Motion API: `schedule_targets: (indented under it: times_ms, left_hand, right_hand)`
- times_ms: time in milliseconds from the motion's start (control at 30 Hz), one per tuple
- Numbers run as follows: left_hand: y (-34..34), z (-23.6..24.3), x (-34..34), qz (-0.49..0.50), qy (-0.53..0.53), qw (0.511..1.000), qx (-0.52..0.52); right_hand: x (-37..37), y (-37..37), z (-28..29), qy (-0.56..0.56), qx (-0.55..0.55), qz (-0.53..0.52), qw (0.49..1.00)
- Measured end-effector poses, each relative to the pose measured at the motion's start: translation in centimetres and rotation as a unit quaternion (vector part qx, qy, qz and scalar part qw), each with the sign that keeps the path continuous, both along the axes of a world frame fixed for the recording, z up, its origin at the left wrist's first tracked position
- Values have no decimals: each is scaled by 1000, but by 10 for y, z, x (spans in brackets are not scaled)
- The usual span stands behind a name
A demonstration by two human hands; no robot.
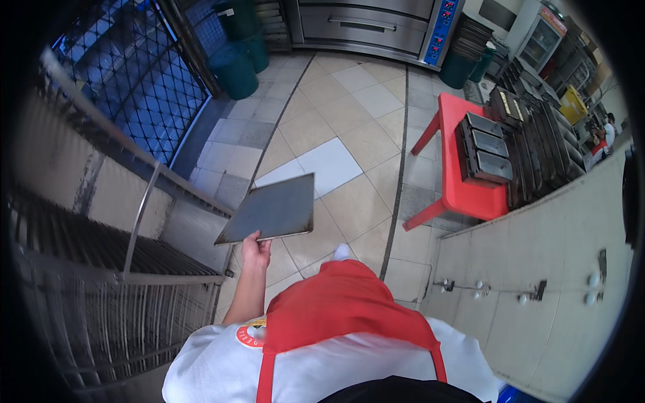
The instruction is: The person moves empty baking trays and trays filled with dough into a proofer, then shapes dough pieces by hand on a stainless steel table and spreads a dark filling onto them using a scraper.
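My left hand (256, 250) grips the near edge of a flat, dark grey baking tray (274, 209). The thumb lies on top of the tray, and the other fingers are curled below its rim. Held out in front of me over the tiled floor, the tray looks empty and slightly tilted, with brownish worn edges. A metal tray rack (121, 322) stands close to my left forearm. My right hand is out of the picture; only the white sleeve on that side shows.
A red plastic table (463, 198) at the right carries loaf pans (488, 144) and stacked dark trays (537, 154). Far ahead stands a steel deck oven (363, 27). Green bins (234, 70) stand by the lattice gate (134, 74). White cabinets (517, 269) line the near right.
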State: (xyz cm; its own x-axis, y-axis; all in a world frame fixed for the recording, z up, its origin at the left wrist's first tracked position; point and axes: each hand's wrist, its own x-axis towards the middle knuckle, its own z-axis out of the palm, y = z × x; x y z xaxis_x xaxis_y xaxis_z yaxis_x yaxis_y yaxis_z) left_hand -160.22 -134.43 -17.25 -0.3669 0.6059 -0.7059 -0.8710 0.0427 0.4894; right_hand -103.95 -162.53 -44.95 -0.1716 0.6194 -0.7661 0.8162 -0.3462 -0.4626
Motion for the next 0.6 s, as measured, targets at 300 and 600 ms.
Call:
schedule_targets:
  times_ms: [300, 600]
  left_hand:
    - [278, 109, 95, -146, 51, 978, 140]
    - [662, 132, 237, -273, 84, 933, 218]
  right_hand:
    - [-53, 617, 323, 360, 246, -311, 844]
    - [11, 919, 356, 507, 158, -412, 740]
